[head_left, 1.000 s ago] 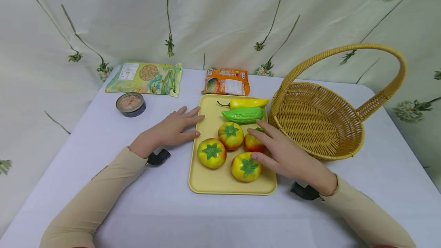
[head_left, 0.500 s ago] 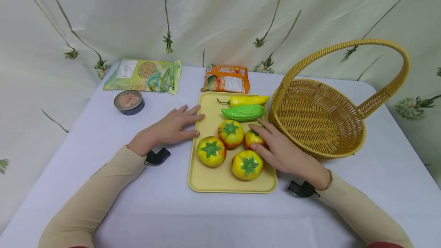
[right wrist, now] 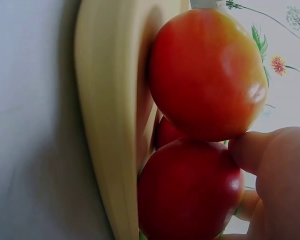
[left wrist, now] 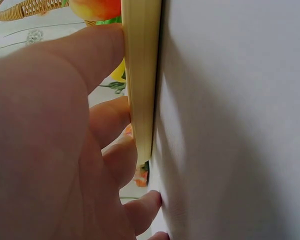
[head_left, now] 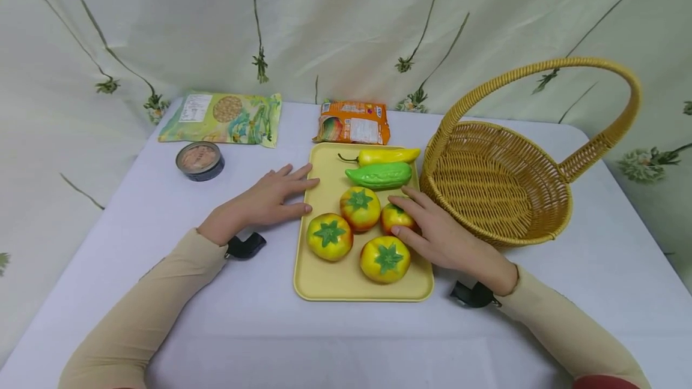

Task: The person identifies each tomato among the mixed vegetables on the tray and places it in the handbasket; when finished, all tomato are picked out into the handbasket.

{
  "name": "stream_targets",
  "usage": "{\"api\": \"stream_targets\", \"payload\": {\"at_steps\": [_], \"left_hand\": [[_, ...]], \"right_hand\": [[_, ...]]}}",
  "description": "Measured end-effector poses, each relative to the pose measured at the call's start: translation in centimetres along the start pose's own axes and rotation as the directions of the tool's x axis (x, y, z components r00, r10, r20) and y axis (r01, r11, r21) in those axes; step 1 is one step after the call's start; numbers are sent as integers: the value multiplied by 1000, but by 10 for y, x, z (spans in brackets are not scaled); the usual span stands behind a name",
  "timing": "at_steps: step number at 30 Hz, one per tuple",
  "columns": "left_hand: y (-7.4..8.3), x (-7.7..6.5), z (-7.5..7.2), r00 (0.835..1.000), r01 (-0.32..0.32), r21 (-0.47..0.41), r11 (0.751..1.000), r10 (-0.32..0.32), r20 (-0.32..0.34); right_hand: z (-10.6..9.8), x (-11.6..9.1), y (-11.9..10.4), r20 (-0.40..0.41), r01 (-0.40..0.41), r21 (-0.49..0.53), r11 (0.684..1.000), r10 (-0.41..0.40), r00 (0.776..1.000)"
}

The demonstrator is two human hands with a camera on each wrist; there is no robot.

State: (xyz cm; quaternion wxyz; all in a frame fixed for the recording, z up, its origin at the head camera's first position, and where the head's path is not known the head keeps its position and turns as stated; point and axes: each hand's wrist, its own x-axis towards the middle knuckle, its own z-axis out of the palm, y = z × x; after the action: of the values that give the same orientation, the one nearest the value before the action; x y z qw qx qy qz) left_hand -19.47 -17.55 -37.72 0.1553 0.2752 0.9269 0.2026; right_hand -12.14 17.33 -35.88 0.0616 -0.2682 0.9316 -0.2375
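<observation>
A shallow yellow tray (head_left: 362, 292) lies on the white cloth in the head view. It bears several yellow-red tomatoes with green star tops, a green bitter gourd (head_left: 380, 175) and a yellow chili pepper (head_left: 388, 156). My right hand (head_left: 446, 239) holds the rightmost tomato (head_left: 392, 218), thumb on the near side and fingers across its top. In the right wrist view this tomato (right wrist: 190, 192) sits against another tomato (right wrist: 207, 75), with my thumb where the two meet. My left hand (head_left: 267, 200) lies with spread fingers along the tray's left edge, its thumb touching the side wall (left wrist: 140, 75).
A wicker basket (head_left: 486, 197) with a tall arched handle stands right beside the tray. Behind the tray lies an orange packet (head_left: 354, 123). At the back left are a green packet (head_left: 227, 117) and a round tin (head_left: 200, 161) with pinkish contents.
My right hand has come down onto the rightmost tomato, and its thumb and fingers have closed in around it. The left hand stays at the tray's edge. The head view has tilted slightly.
</observation>
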Motion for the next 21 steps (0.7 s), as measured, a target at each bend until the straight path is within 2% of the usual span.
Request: {"api": "stream_targets", "payload": {"at_steps": [8, 21], "left_hand": [[2, 0, 0, 1000, 5, -3, 1000, -5, -3], [2, -2, 0, 1000, 10, -7, 1000, -10, -7]], "right_hand": [[0, -1, -1, -20, 2, -9, 1000, -2, 1000], [2, 1, -3, -57, -40, 12, 999, 41, 998]]}}
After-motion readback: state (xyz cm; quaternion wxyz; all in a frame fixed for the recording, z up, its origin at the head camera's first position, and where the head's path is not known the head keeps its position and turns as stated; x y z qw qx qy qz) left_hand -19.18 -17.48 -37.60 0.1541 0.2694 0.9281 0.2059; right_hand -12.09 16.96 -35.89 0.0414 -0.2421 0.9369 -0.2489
